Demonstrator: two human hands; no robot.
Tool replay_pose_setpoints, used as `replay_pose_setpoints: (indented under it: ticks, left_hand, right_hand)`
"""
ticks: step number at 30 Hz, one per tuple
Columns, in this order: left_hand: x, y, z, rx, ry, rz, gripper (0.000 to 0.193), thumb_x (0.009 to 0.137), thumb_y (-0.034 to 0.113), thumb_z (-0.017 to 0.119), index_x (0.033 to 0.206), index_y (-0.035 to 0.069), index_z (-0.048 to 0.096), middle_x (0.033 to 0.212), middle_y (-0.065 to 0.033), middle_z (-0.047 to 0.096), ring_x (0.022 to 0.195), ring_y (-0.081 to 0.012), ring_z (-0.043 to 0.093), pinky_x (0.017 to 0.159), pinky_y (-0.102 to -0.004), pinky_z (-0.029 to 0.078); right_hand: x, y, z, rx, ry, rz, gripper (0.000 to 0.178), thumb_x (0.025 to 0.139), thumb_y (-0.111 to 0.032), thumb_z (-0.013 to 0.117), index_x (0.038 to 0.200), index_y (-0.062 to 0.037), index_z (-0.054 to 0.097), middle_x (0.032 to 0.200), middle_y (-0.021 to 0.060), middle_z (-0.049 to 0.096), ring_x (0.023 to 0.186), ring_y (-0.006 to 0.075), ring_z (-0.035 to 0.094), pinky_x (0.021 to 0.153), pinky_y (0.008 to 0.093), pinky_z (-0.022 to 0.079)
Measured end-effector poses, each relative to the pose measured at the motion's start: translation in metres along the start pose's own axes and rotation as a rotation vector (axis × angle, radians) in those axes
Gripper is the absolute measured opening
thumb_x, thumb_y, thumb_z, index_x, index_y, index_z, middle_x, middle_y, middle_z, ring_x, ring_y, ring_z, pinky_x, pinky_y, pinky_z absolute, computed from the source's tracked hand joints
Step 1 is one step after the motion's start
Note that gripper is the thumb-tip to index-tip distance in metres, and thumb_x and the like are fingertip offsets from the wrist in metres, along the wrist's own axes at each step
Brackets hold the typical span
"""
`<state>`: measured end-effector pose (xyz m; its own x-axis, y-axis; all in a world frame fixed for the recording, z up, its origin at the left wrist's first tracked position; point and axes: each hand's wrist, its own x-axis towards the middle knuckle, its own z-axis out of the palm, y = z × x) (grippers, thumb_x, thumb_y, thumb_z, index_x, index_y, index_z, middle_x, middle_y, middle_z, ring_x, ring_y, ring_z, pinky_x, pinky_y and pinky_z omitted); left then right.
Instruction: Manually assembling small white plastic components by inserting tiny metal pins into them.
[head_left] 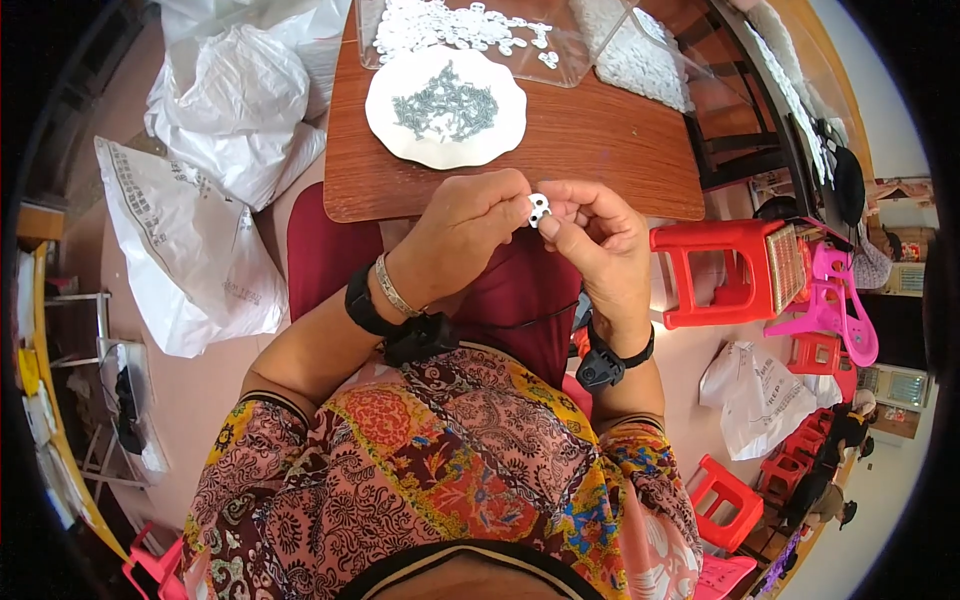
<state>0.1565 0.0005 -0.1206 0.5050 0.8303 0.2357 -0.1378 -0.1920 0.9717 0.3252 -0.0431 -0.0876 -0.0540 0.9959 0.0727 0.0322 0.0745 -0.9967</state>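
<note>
Gripping a white holed piece (540, 204) in right hand (600, 235), upper centre, with left hand (470, 222) pinched closed at its edge, best kept steady with holes uncovered.

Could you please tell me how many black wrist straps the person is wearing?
2: one strap is behind the left hand, nearer the elbow than the bracelet; the other is behind the right hand. None seems hidden.
</note>
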Motion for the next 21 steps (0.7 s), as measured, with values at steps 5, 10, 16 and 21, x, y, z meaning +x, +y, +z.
replay_pose_setpoints:
  ticks: [5, 10, 16, 21]
  left_hand:
    - [0.0009, -0.0041, -0.0018, -0.177, -0.038, -0.07, 0.025, 0.092, 0.02, 0.048, 0.076, 0.001, 0.053, 0.061, -0.001, 0.051, 0.058, -0.0076, 0.047, 0.052, -0.0233, 0.038]
    - [0.0, -0.0071, -0.0078, -0.278, -0.162, -0.153, 0.024, 0.094, 0.022, 0.048, 0.082, 0.003, 0.056, 0.069, 0.0005, 0.054, 0.065, -0.0062, 0.049, 0.059, -0.0206, 0.039]
    - [-0.0037, -0.0053, -0.0041, -0.256, -0.093, -0.123, 0.023, 0.092, 0.022, 0.049, 0.081, 0.002, 0.056, 0.065, 0.0006, 0.052, 0.059, -0.0056, 0.046, 0.053, -0.0207, 0.038]
    - [-0.0053, -0.0026, -0.0038, -0.241, -0.102, -0.144, 0.024, 0.092, 0.022, 0.049, 0.079, 0.003, 0.055, 0.065, 0.0, 0.051, 0.058, -0.0065, 0.046, 0.052, -0.0213, 0.038]
  right_hand:
    - [-0.0013, 0.0033, 0.0009, 0.013, -0.032, -0.031, 0.028, 0.081, 0.003, 0.064, 0.109, 0.0019, 0.062, 0.088, 0.0006, 0.063, 0.076, 0.0047, 0.055, 0.069, 0.0182, 0.046]
    - [-0.0026, 0.0007, 0.0024, 0.012, -0.04, -0.04, 0.03, 0.081, 0.003, 0.065, 0.111, 0.0029, 0.061, 0.09, 0.0017, 0.063, 0.078, 0.0057, 0.056, 0.069, 0.018, 0.045]
    - [-0.0023, 0.0017, 0.0052, 0.034, -0.026, -0.032, 0.033, 0.079, 0.004, 0.066, 0.111, 0.0034, 0.061, 0.087, 0.0005, 0.062, 0.079, 0.0065, 0.056, 0.07, 0.0182, 0.046]
    - [0.0011, -0.0001, 0.003, -0.403, -0.096, -0.282, 0.036, 0.07, 0.0, 0.073, 0.104, -0.0027, 0.065, 0.075, 0.0012, 0.056, 0.065, 0.0087, 0.053, 0.06, 0.0226, 0.044]
